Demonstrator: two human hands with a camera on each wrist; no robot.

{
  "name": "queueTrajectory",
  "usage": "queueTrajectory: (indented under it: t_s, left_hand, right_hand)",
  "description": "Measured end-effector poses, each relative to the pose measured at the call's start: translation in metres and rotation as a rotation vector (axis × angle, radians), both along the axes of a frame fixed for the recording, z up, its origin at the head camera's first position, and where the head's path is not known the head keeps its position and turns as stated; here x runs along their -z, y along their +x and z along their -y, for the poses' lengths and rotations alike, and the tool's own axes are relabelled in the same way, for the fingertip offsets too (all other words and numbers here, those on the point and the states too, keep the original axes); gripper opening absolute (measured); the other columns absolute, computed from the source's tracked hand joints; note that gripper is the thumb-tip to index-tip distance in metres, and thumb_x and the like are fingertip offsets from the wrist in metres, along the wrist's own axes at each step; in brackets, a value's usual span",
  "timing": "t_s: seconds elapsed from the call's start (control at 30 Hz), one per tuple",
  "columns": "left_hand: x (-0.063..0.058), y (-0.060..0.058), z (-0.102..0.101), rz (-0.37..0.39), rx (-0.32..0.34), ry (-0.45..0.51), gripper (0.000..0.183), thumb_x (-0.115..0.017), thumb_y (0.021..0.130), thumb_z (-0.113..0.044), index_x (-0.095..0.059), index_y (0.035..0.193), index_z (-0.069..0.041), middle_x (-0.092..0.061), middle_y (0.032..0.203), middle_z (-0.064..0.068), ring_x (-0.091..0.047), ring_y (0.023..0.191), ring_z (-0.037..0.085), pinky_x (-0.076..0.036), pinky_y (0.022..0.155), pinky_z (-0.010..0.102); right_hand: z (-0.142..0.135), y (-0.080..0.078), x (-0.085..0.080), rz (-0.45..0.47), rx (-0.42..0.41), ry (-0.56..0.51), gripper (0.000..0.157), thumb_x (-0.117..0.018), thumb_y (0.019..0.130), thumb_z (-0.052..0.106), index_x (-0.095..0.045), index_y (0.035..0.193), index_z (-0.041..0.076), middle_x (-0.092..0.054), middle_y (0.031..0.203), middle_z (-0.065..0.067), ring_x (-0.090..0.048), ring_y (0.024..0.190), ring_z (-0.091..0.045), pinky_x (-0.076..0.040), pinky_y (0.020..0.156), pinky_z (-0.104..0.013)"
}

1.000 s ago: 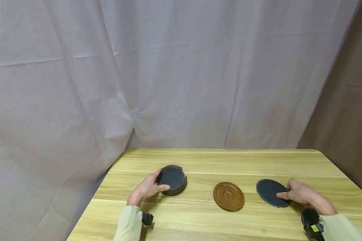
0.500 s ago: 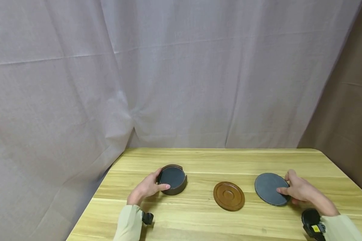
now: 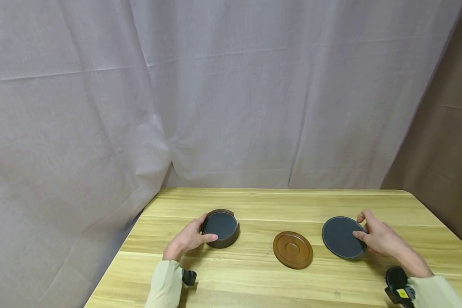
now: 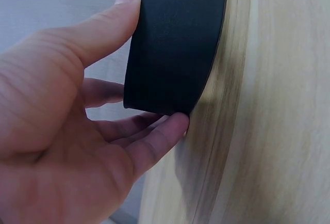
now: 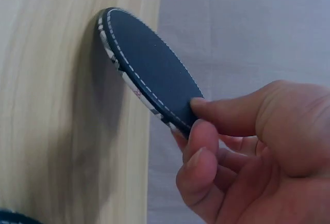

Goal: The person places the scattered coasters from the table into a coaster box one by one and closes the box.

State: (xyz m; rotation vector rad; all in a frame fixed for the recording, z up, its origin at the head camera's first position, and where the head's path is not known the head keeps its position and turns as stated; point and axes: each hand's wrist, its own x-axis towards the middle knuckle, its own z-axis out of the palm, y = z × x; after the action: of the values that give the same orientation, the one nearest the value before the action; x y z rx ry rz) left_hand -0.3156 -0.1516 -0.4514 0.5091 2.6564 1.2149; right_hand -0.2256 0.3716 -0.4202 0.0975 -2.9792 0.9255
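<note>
My left hand (image 3: 188, 238) rests around the near left side of a dark round coaster holder (image 3: 231, 240), its thumb on the rim. A dark coaster (image 3: 220, 225) lies inside the holder. In the left wrist view the thumb and fingers touch the holder's black outer wall (image 4: 172, 46). At the right, my right hand (image 3: 383, 237) pinches another round dark coaster (image 3: 342, 237) at its edge, thumb on top. White stitching rings this coaster, and a pale patterned edge (image 5: 129, 82) shows below in the right wrist view. It is tilted and casts a shadow on the table.
A brown wooden coaster (image 3: 292, 250) with a ringed centre lies between the hands on the wood-grain table (image 3: 254, 286). Behind the table's far edge hangs a grey curtain (image 3: 231, 107). Dark devices are strapped to both wrists. A dark curved edge shows in the right wrist view's lower left corner.
The right hand has raised and tilted its coaster, shifting it slightly left and away from me. The left hand and the holder keep their place.
</note>
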Motion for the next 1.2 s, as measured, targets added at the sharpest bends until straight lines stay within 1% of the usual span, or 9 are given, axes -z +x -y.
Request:
queueTrajectory:
  t_s: [0.13,0.23,0.5,0.63,0.73,0.8,1.0,1.07,1.2]
  left_hand:
    - [0.000,0.000,0.001,0.005,-0.002,0.003,0.094,-0.076,0.086,-0.033,-0.022,0.155,0.001,-0.034,0.155,0.025,-0.031,0.145,0.040,-0.028,0.117,0.056]
    - [0.000,0.000,0.002,0.005,-0.005,0.008,0.093,-0.076,0.086,-0.031,-0.022,0.155,0.001,-0.034,0.155,0.026,-0.031,0.145,0.040,-0.028,0.117,0.056]
    - [0.000,0.000,0.001,0.005,0.001,0.013,0.093,-0.076,0.086,-0.032,-0.022,0.155,0.001,-0.037,0.153,0.026,-0.033,0.144,0.040,-0.029,0.116,0.056]
    - [0.001,0.001,0.000,0.010,-0.005,0.010,0.093,-0.076,0.086,-0.033,-0.022,0.155,-0.001,-0.038,0.153,0.025,-0.034,0.143,0.039,-0.029,0.116,0.056]
    - [0.001,0.000,-0.001,0.012,-0.011,0.014,0.094,-0.076,0.086,-0.033,-0.022,0.155,-0.001,-0.037,0.154,0.025,-0.033,0.144,0.039,-0.028,0.117,0.055]
    - [0.000,0.000,-0.001,0.010,-0.014,0.011,0.094,-0.076,0.086,-0.033,-0.022,0.155,0.000,-0.036,0.154,0.025,-0.033,0.144,0.039,-0.028,0.117,0.055]
    - [0.001,0.001,-0.001,0.010,-0.014,0.007,0.094,-0.076,0.085,-0.035,-0.023,0.155,0.000,-0.036,0.154,0.025,-0.033,0.144,0.040,-0.028,0.117,0.056]
    - [0.001,0.001,-0.001,0.016,-0.013,0.010,0.095,-0.076,0.085,-0.035,-0.023,0.155,-0.001,-0.036,0.154,0.025,-0.033,0.144,0.040,-0.028,0.117,0.056]
    - [0.001,0.001,-0.001,0.017,-0.010,0.002,0.094,-0.076,0.085,-0.036,-0.023,0.155,-0.002,-0.037,0.154,0.025,-0.034,0.143,0.040,-0.029,0.116,0.056]
  right_hand:
    - [0.006,-0.001,-0.004,-0.049,-0.037,-0.042,0.025,-0.054,0.097,0.004,-0.034,0.112,0.002,-0.045,0.065,-0.004,-0.045,0.040,-0.015,-0.038,0.038,-0.027]
    - [0.012,-0.002,-0.006,-0.079,-0.062,-0.070,0.023,-0.053,0.097,0.003,-0.035,0.112,0.003,-0.044,0.064,-0.003,-0.045,0.039,-0.014,-0.038,0.037,-0.027]
    - [0.030,-0.008,-0.003,-0.230,-0.116,-0.050,0.021,-0.057,0.097,0.004,-0.040,0.110,0.003,-0.042,0.065,0.001,-0.040,0.046,-0.004,-0.036,0.045,-0.024]
    - [0.041,-0.014,-0.008,-0.286,-0.136,-0.062,0.021,-0.058,0.097,0.004,-0.041,0.109,0.003,-0.042,0.066,0.001,-0.039,0.050,-0.002,-0.035,0.047,-0.023]
    - [0.050,-0.020,-0.012,-0.285,-0.159,-0.115,0.022,-0.058,0.097,0.004,-0.040,0.110,0.002,-0.042,0.066,0.000,-0.041,0.048,-0.003,-0.037,0.045,-0.024]
    - [0.056,-0.026,-0.012,-0.277,-0.200,-0.180,0.023,-0.057,0.097,0.002,-0.039,0.111,-0.001,-0.043,0.066,-0.001,-0.043,0.046,-0.005,-0.038,0.042,-0.025]
    - [0.071,-0.044,-0.005,-0.178,-0.287,-0.385,0.026,-0.055,0.098,0.002,-0.035,0.113,-0.004,-0.043,0.066,-0.003,-0.045,0.043,-0.009,-0.040,0.039,-0.026]
    - [0.077,-0.050,-0.001,-0.160,-0.300,-0.412,0.026,-0.055,0.098,0.003,-0.035,0.113,-0.004,-0.044,0.066,-0.002,-0.046,0.044,-0.009,-0.041,0.039,-0.025]
    - [0.091,-0.059,0.001,-0.159,-0.335,-0.435,0.024,-0.055,0.098,0.002,-0.036,0.112,-0.004,-0.043,0.064,-0.001,-0.045,0.042,-0.008,-0.038,0.037,-0.022]
